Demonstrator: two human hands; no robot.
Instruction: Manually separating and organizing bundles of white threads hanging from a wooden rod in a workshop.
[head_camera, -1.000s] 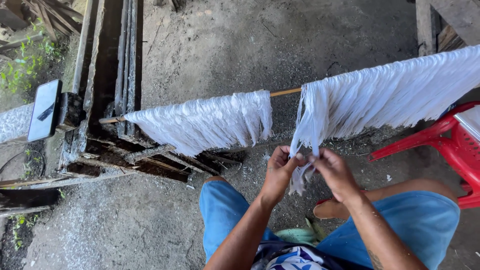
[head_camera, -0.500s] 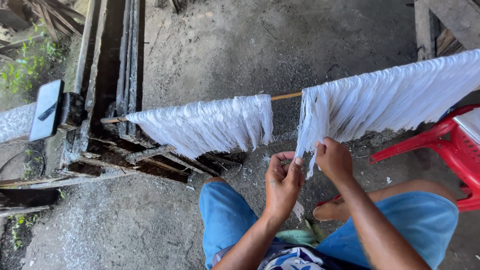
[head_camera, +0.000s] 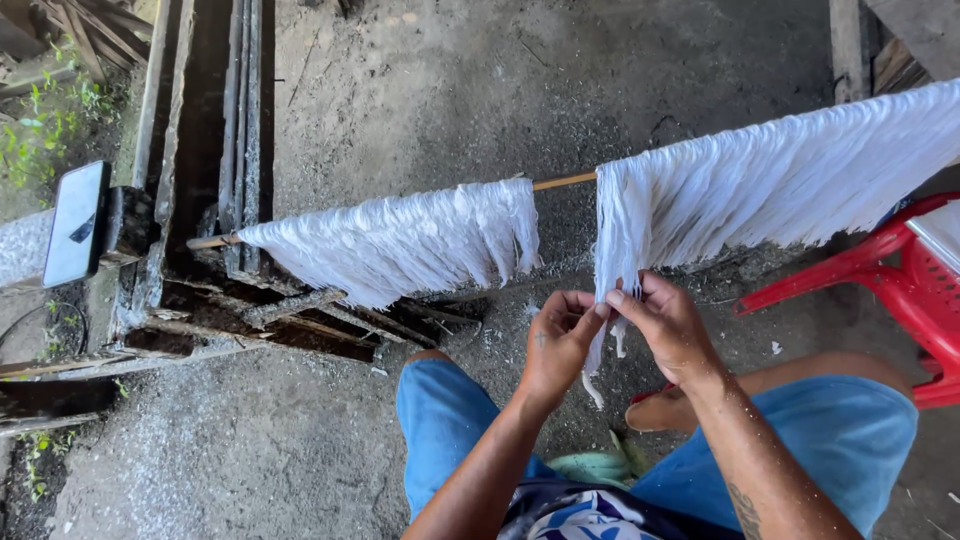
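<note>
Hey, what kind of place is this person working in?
Probably a rough open-sided outdoor work shed. The floor is bare dusty concrete, old weathered timbers lie beside it, green weeds grow at the edge, and white fibre strips hang over a pole.

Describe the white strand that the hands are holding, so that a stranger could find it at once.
A thin horizontal pole carries two bunches of white fibre. Go to the right bunch; at its left edge one narrow strand hangs lower. Unlike its neighbours, it is pinched between the left hand and the right hand.
</note>
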